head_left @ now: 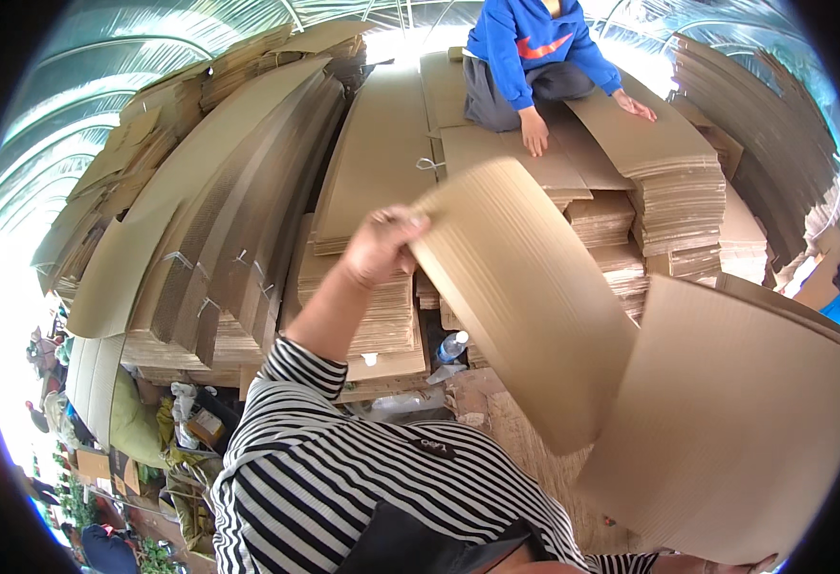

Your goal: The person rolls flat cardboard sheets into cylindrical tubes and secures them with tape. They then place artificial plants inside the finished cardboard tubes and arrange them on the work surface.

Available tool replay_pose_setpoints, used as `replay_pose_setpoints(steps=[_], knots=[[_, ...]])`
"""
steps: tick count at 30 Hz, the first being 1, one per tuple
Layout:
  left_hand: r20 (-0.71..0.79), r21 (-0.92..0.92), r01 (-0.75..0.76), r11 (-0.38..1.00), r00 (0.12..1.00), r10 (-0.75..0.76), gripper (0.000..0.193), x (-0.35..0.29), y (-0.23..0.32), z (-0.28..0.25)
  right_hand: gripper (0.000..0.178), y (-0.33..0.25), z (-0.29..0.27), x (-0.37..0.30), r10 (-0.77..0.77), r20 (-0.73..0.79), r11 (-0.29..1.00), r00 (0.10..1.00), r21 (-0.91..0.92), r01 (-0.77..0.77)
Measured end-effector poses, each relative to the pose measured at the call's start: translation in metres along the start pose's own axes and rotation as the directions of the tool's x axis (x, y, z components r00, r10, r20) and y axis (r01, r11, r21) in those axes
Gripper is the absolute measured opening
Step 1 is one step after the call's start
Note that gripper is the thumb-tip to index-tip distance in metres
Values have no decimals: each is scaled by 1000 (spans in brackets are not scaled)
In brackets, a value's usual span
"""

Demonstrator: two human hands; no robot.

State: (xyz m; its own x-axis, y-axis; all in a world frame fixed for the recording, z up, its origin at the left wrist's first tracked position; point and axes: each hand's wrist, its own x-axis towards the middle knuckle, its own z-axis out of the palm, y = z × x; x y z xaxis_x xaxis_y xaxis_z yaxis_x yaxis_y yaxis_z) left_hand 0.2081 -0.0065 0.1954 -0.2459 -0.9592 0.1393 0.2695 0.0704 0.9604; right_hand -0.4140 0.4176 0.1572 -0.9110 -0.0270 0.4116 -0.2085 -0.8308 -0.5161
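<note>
Clearly, the left hand (381, 247) is the nearer one to the narrow cardboard panel (520, 301), closed on its upper-left corner; from there the panel's long axis slants down and rightward, in front of the stacked sheets (673, 163). Its far end meets a broad cardboard panel (726, 421), at whose bottom edge the right hand (726, 566) sits. That hand is cut off by the frame, so I cannot tell how tightly it is closed. Blur softens the left fingertips, and whether the two panels are joined is unclear.
</note>
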Motion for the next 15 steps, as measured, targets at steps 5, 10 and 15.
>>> replay_pose_setpoints(steps=[5,10,15], knots=[[-417,25,-439,898,812,409,20,-10,93,-94,35,-26,-33,28,88,60,984,994,150,-96],[-500,17,-754,656,562,659,19,-29,156,-183,34,-16,1,-12,154,-26,978,988,148,-149],[-706,161,-705,691,407,580,17,-6,126,-187,36,-22,51,-70,71,-163,997,984,-5,-72]])
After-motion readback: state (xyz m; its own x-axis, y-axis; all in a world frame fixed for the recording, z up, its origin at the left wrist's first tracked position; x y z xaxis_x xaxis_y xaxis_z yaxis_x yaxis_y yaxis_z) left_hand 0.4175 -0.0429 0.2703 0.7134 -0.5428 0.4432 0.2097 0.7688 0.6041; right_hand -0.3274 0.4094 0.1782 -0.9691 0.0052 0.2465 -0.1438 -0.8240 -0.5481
